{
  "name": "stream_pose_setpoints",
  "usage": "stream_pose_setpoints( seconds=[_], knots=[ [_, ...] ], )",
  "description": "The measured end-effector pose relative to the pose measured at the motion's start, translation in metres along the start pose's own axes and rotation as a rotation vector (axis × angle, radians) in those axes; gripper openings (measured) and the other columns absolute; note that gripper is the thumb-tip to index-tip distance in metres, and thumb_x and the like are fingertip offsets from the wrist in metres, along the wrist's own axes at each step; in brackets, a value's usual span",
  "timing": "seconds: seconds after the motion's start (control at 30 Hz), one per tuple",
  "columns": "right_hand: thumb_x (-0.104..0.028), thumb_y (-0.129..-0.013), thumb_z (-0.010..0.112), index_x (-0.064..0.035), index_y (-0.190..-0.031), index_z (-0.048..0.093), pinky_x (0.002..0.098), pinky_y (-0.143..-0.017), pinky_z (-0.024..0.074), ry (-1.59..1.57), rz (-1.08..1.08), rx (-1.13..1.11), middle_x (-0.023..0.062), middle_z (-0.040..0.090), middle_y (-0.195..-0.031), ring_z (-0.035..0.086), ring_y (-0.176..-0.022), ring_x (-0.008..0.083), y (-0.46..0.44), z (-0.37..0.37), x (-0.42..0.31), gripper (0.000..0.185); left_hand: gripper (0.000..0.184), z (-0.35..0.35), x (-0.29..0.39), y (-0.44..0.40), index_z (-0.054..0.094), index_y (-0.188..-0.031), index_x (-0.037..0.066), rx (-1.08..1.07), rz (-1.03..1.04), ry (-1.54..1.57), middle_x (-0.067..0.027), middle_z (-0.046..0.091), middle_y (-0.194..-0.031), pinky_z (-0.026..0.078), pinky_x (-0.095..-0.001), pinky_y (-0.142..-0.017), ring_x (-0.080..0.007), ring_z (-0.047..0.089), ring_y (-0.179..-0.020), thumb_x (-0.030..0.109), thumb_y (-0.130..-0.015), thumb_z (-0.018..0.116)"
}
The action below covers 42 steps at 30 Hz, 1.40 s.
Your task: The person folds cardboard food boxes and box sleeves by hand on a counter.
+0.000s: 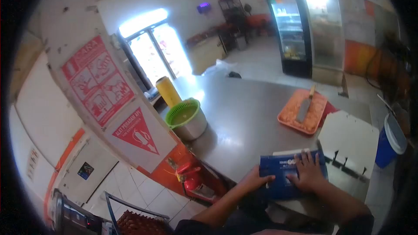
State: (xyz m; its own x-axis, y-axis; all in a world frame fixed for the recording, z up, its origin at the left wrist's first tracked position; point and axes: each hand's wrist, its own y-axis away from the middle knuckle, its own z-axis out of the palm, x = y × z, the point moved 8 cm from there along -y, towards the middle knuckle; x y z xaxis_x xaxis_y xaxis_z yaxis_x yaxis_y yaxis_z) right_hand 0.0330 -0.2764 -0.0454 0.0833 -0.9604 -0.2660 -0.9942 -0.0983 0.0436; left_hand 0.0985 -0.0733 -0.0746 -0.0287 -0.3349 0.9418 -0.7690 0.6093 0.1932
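One blue packet (279, 187) at the near edge of the tabletop (244, 113). Left hand (253, 180): grip clamped on its side. Right hand (311, 175): on top, fingers spread.

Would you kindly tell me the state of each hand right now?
Left hand: closed, holding the left edge of the blue packet, thumb on its face.
Right hand: open, fingers spread across the packet's face.

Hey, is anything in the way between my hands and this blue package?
Nothing visible is. Your left hand touches the blue package at its left side, and your right hand lies across its right part. The orange tray sits beyond, apart from it.
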Motion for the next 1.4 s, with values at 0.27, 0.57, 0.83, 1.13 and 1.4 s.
stream_pose_setpoints(
  seconds=[0.27, 0.57, 0.83, 1.13, 1.4],
  knots=[
    [-0.067, -0.092, 0.050, -0.0060, -0.154, 0.041, 0.0658, -0.122, 0.0022, -0.029, -0.001, 0.210, 0.0292, 0.033, -0.159, 0.025, -0.149, 0.0478, 0.016, -0.019, -0.014, 0.088, 0.074, -0.005, 0.015, 0.009, 0.047, -0.131, -0.009, 0.059, 0.039, -0.147, -0.0198, 0.068, -0.114, 0.057, -0.0399, -0.084, -0.0258, 0.069, -0.097, 0.039, -0.087, 0.083],
    [-0.063, -0.093, 0.052, -0.0079, -0.150, 0.046, 0.0642, -0.122, 0.0092, 0.130, -0.058, 0.531, 0.0258, 0.035, -0.156, 0.026, -0.149, 0.0437, 0.051, -0.033, -0.028, 0.080, 0.075, -0.006, 0.006, 0.033, 0.043, -0.129, -0.006, 0.298, 0.072, -0.181, -0.0232, 0.068, -0.116, 0.057, -0.0441, -0.086, -0.0321, 0.070, -0.101, 0.040, -0.086, 0.084],
    [-0.048, -0.096, 0.064, -0.0081, -0.154, 0.035, 0.0560, -0.119, 0.0237, -0.608, 0.035, 0.829, 0.0224, 0.029, -0.157, 0.030, -0.145, 0.0418, 0.091, -0.039, -0.007, 0.076, 0.057, 0.001, 0.056, 0.107, 0.055, -0.107, -0.001, 0.597, 0.098, -0.632, -0.0266, 0.070, -0.102, 0.056, -0.0507, -0.079, -0.0441, 0.070, -0.096, 0.049, -0.089, 0.076],
    [-0.061, -0.099, 0.055, -0.0012, -0.147, 0.043, 0.0466, -0.102, 0.0466, -1.990, 0.451, 0.322, 0.0213, 0.053, -0.138, 0.055, -0.122, 0.0328, 0.101, -0.010, 0.001, 0.077, 0.039, 0.104, 0.068, 0.130, 0.061, -0.103, 0.009, 0.236, 0.977, -0.777, -0.0102, 0.061, -0.102, 0.054, -0.0448, -0.083, -0.0329, 0.065, -0.101, 0.025, -0.073, 0.081],
    [-0.011, -0.088, 0.074, 0.0034, -0.144, 0.041, 0.0412, -0.098, 0.0522, -1.301, 0.547, 0.320, 0.0214, 0.061, -0.131, 0.063, -0.115, 0.0279, 0.114, 0.009, 0.053, 0.067, 0.063, 0.080, 0.073, 0.105, 0.065, -0.116, 0.005, 0.014, 0.786, -0.656, -0.0173, 0.062, -0.120, 0.041, -0.0496, -0.106, -0.0374, 0.058, -0.117, 0.054, -0.079, 0.079]
  ],
)
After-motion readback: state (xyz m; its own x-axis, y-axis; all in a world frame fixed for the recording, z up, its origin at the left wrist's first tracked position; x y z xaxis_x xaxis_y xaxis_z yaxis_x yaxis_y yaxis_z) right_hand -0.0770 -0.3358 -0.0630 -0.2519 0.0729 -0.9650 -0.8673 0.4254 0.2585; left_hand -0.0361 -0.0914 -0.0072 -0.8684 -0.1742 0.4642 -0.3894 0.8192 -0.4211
